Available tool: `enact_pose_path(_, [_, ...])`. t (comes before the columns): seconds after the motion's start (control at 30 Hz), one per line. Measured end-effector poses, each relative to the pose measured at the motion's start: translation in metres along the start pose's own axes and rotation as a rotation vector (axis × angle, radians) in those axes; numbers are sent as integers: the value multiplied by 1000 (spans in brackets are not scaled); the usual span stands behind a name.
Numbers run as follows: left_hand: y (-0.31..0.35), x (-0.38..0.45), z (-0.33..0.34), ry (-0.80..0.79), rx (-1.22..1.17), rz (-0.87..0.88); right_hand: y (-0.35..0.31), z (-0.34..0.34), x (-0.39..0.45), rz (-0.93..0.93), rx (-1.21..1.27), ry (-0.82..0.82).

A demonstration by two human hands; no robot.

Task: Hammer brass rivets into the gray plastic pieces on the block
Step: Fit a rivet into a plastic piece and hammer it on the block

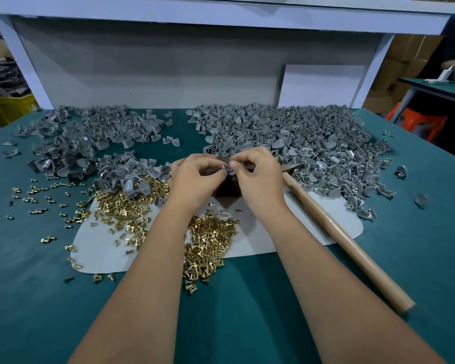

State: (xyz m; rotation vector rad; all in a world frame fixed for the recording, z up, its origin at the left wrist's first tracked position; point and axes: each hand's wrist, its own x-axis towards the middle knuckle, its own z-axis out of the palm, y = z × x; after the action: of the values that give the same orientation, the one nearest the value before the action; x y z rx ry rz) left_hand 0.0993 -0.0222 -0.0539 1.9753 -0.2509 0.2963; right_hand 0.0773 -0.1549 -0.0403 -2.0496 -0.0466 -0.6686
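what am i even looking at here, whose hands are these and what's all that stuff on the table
There is no machine here: a person wears a camera on the head, so you look down along their own arms. The left hand and right hand meet over a dark block and together pinch one small gray plastic piece. On the green table lie two big heaps of gray pieces, one left and one right, and loose brass rivets spread over a pale mat. A hammer with a wooden handle lies unheld beside the right arm.
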Motion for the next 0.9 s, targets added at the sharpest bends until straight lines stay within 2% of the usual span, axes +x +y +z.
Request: enact_pose_path(0.9, [-2, 0, 0, -5, -96, -41, -6, 5, -5, 33, -95, 14])
